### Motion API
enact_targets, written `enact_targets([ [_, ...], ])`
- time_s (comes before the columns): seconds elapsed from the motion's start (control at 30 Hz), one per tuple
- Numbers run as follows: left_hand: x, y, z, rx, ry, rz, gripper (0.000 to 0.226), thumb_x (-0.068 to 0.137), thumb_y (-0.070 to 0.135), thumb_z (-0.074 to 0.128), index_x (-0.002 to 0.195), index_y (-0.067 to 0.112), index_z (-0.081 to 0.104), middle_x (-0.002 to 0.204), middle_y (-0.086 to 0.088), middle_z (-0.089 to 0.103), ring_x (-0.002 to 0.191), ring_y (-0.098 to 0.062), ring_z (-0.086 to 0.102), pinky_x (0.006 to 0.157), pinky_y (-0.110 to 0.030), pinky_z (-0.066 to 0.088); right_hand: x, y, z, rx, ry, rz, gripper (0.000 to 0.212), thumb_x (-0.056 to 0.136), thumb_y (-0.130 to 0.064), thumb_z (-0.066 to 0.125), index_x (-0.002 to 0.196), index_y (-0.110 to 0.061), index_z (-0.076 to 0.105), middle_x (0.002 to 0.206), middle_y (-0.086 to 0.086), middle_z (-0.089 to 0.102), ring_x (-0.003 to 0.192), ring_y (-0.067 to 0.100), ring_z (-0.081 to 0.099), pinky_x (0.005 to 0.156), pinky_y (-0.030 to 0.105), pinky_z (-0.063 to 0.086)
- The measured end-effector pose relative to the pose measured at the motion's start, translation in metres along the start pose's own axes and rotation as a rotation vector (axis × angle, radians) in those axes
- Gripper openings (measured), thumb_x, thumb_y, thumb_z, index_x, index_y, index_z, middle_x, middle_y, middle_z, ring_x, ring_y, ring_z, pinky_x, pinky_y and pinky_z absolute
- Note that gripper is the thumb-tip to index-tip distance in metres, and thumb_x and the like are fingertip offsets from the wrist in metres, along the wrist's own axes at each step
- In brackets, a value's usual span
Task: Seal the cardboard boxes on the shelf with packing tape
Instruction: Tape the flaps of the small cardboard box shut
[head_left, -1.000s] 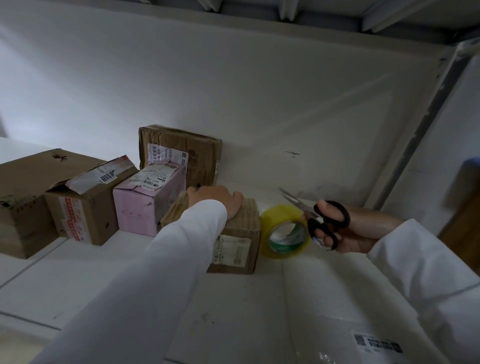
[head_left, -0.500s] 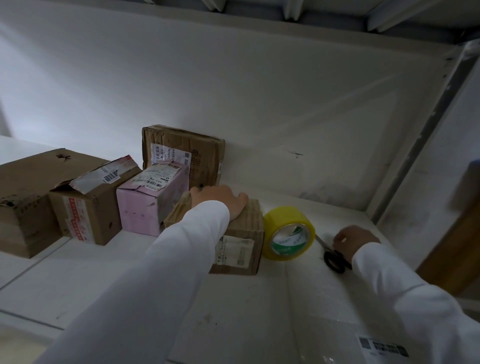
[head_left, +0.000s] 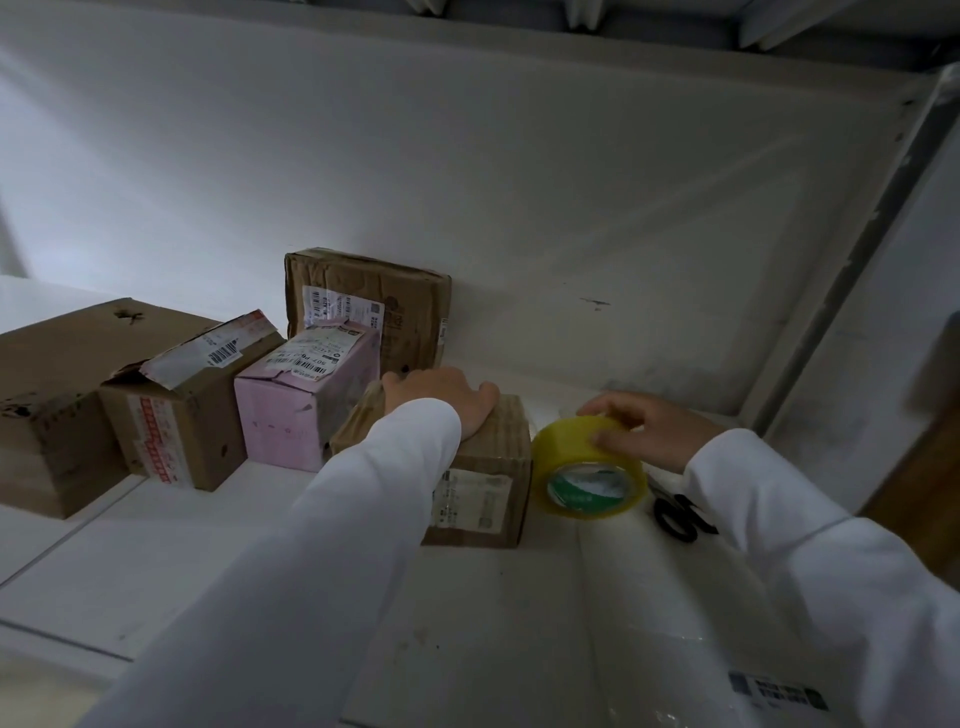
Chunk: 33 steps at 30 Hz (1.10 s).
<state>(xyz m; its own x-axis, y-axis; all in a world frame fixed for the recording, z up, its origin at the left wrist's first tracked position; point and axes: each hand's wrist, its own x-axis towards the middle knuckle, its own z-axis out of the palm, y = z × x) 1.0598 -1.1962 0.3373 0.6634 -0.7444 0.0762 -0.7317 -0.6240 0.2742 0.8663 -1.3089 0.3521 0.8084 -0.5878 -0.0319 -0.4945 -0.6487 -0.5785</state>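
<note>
The left hand lies flat on the small box. The right hand curls its fingers over the tape roll beside it, with scissors just right.

Black-handled scissors lie on the white shelf, near a label at its front.

The scene is dimly lit, brightest at upper left, edges are bent by wide-angle distortion, and the right edge is blurred.
</note>
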Motion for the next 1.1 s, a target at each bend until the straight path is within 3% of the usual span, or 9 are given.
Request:
enact_targets([
  [0.13, 0.0, 0.0, 0.0, -0.01, 0.001, -0.003, 0.058, 0.095, 0.053, 0.02, 0.1, 0.017, 0.065, 0.092, -0.003, 0.06, 0.088, -0.024, 0.051, 0.102, -0.044, 0.024, -0.013, 0.01, -0.007, 0.102, -0.133, 0.116, 0.011, 0.087, -0.032, 0.062, 0.093, -0.024, 0.065, 0.096, -0.005, 0.066, 0.098, 0.015, 0.061, 0.094, 0.027, 0.042],
  [0.33, -0.001, 0.0, -0.001, -0.01, 0.0, 0.007, 0.057, 0.095, 0.052, 0.02, 0.105, 0.017, 0.064, 0.096, -0.004, 0.06, 0.095, -0.025, 0.054, 0.102, -0.044, 0.023, -0.026, 0.018, -0.02, 0.293, 0.18, 0.112, 0.014, 0.088, -0.024, 0.063, 0.078, -0.015, 0.064, 0.074, -0.004, 0.058, 0.073, 0.011, 0.053, 0.062, 0.012, 0.038],
  [0.43, -0.001, -0.001, -0.001, -0.016, -0.006, 0.002, 0.057, 0.095, 0.052, 0.02, 0.105, 0.016, 0.064, 0.099, -0.005, 0.062, 0.098, -0.026, 0.055, 0.102, -0.044, 0.023, -0.024, 0.029, -0.018, 0.038, 0.281, 0.175, 0.019, 0.083, -0.024, 0.071, 0.074, -0.012, 0.059, 0.07, -0.001, 0.052, 0.071, 0.016, 0.051, 0.063, 0.02, 0.041],
  [0.5, -0.001, -0.001, 0.0, -0.012, -0.008, 0.002, 0.058, 0.095, 0.052, 0.02, 0.104, 0.016, 0.064, 0.098, -0.005, 0.062, 0.098, -0.026, 0.055, 0.102, -0.044, 0.023, -0.02, 0.041, -0.006, -0.267, 0.175, 0.277, 0.024, 0.08, -0.033, 0.072, 0.069, -0.019, 0.056, 0.071, -0.004, 0.053, 0.074, 0.017, 0.054, 0.068, 0.026, 0.042],
  [0.63, 0.0, 0.0, -0.001, -0.004, -0.002, 0.008, 0.057, 0.094, 0.053, 0.021, 0.103, 0.017, 0.064, 0.095, -0.004, 0.06, 0.091, -0.024, 0.051, 0.101, -0.044, 0.024, -0.012, 0.041, 0.006, -0.504, -0.056, 0.382, 0.031, 0.081, -0.051, 0.063, 0.07, -0.024, 0.052, 0.078, -0.005, 0.055, 0.078, 0.016, 0.055, 0.069, 0.027, 0.04],
  [0.7, 0.0, 0.0, 0.0, -0.008, -0.008, 0.005, 0.057, 0.095, 0.053, 0.021, 0.102, 0.017, 0.064, 0.095, -0.003, 0.06, 0.091, -0.024, 0.051, 0.101, -0.044, 0.024, -0.011, 0.021, 0.0, -0.525, 0.108, 0.319, 0.033, 0.09, -0.049, 0.052, 0.076, -0.019, 0.053, 0.082, 0.0, 0.057, 0.077, 0.018, 0.054, 0.07, 0.028, 0.038],
  [0.8, 0.001, 0.0, 0.0, -0.018, -0.009, 0.005, 0.057, 0.095, 0.053, 0.02, 0.102, 0.018, 0.064, 0.097, -0.003, 0.062, 0.094, -0.024, 0.054, 0.102, -0.045, 0.024, -0.001, -0.015, 0.004, -0.166, 0.336, 0.202, 0.044, 0.097, -0.046, 0.038, 0.084, -0.01, 0.06, 0.088, 0.007, 0.063, 0.079, 0.024, 0.057, 0.073, 0.031, 0.043],
  [0.97, -0.001, 0.0, 0.001, -0.009, -0.007, 0.006, 0.058, 0.094, 0.054, 0.02, 0.107, 0.018, 0.064, 0.104, -0.005, 0.064, 0.101, -0.026, 0.055, 0.102, -0.044, 0.024, 0.015, -0.049, 0.045, 0.411, -0.039, 0.465, 0.065, 0.092, -0.067, 0.022, 0.076, -0.013, 0.056, 0.066, 0.003, 0.053, 0.058, 0.016, 0.048, 0.053, 0.023, 0.034],
  [1.1, -0.001, 0.001, 0.001, 0.005, -0.003, 0.007, 0.057, 0.094, 0.053, 0.021, 0.107, 0.018, 0.064, 0.104, -0.005, 0.064, 0.101, -0.025, 0.055, 0.101, -0.045, 0.024, 0.033, -0.044, 0.068, 0.787, -0.021, 0.476, 0.056, 0.09, -0.065, 0.036, 0.059, -0.018, 0.04, 0.05, -0.001, 0.036, 0.047, 0.014, 0.034, 0.049, 0.021, 0.027],
])
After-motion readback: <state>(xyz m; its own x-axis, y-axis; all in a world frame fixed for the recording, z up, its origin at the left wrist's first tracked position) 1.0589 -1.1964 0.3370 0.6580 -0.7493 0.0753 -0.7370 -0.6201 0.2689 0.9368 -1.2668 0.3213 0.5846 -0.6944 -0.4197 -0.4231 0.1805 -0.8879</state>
